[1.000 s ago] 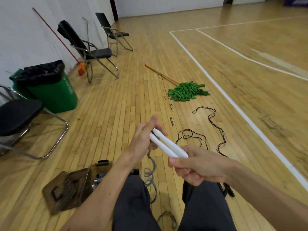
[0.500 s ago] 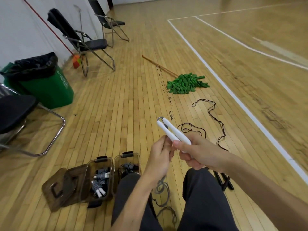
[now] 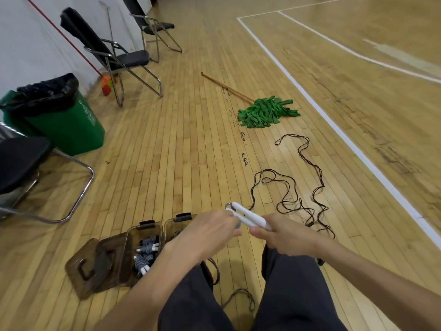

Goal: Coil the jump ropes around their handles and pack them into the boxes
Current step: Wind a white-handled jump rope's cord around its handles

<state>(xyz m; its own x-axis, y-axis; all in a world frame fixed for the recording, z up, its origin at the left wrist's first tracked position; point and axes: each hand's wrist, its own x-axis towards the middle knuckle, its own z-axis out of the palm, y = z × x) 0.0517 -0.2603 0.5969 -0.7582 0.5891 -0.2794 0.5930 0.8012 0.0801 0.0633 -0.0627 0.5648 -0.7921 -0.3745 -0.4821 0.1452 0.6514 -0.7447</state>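
Two white handles (image 3: pixel 248 215) are held side by side just right of the open boxes (image 3: pixel 128 247), in which wound ropes (image 3: pixel 145 249) lie. Our right hand (image 3: pixel 284 237) wraps its fingers round their near ends. Our left hand (image 3: pixel 205 232) meets their far ends; we cannot tell its grip. Beyond the boxes, rightward, a black rope (image 3: pixel 293 187) sprawls loose.

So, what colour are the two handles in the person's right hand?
White; the handles show best in the head view.
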